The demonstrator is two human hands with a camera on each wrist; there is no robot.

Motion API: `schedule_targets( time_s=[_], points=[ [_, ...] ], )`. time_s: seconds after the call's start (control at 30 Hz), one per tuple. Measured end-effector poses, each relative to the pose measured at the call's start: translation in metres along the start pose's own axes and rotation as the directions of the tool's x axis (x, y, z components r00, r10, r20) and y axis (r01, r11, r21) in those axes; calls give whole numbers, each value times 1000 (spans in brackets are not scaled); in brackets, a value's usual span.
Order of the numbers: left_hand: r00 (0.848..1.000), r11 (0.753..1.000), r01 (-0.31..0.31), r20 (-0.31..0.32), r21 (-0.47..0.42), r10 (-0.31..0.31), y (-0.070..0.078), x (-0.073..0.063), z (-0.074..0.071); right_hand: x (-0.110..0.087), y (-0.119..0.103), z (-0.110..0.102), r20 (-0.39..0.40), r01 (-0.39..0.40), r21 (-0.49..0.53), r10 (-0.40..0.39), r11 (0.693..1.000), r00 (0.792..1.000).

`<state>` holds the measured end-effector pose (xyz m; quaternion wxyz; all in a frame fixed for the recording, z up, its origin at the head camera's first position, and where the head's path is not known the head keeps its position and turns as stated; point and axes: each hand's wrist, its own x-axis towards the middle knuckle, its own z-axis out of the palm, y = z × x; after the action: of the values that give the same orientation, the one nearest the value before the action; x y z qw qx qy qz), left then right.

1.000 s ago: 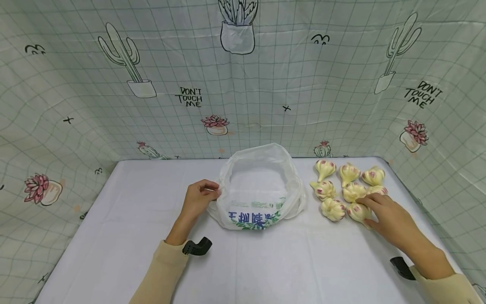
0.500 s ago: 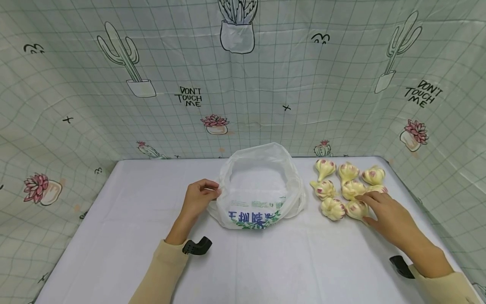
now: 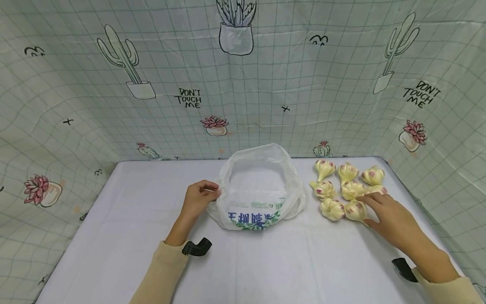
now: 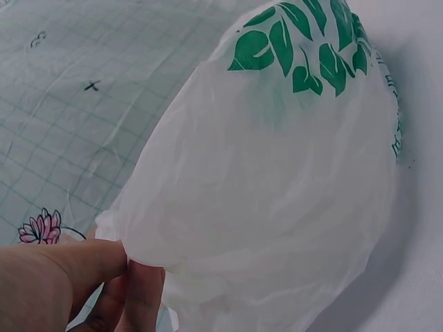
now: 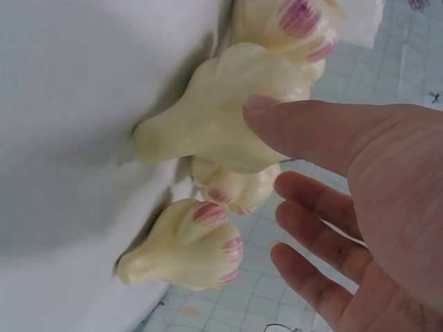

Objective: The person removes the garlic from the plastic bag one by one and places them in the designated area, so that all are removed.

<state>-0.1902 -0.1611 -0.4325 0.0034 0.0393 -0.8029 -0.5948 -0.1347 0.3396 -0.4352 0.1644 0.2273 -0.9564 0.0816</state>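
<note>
A white plastic bag (image 3: 294, 194) with blue lettering and green leaf print stands at mid-table, its mouth spread wide. My left hand (image 3: 198, 198) pinches the left side of its rim between thumb and fingers; the left wrist view shows the bag's outer wall (image 4: 256, 194) beyond the fingertips. Over at the right, my right hand (image 3: 392, 219) is at the front-right garlic bulb (image 3: 355, 210). Its thumb (image 5: 304, 131) overlaps that bulb in the right wrist view, and the other fingers are spread loosely apart from the thumb.
Several more garlic bulbs (image 3: 325, 190) lie in close rows behind and left of the right hand. A white cloth (image 3: 265, 266) covers the table. Behind the table's back edge hangs a checked curtain (image 3: 258, 93) with cactus drawings.
The front-right garlic bulb has shifted slightly left, away from the right fingertips. My left hand and the bag stay in place.
</note>
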Motion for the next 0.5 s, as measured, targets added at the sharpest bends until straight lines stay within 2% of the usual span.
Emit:
schedule_targets(
  time_s=[0.2,0.5],
  points=[
    [1000,1000,-16,10,-7,16,0,0,-3,2,0,-6,0,-21,32,21,999,1000],
    [998,997,-40,43,-68,43,0,0,-12,-1,9,-8,-69,-14,44,17,999,998]
  ],
)
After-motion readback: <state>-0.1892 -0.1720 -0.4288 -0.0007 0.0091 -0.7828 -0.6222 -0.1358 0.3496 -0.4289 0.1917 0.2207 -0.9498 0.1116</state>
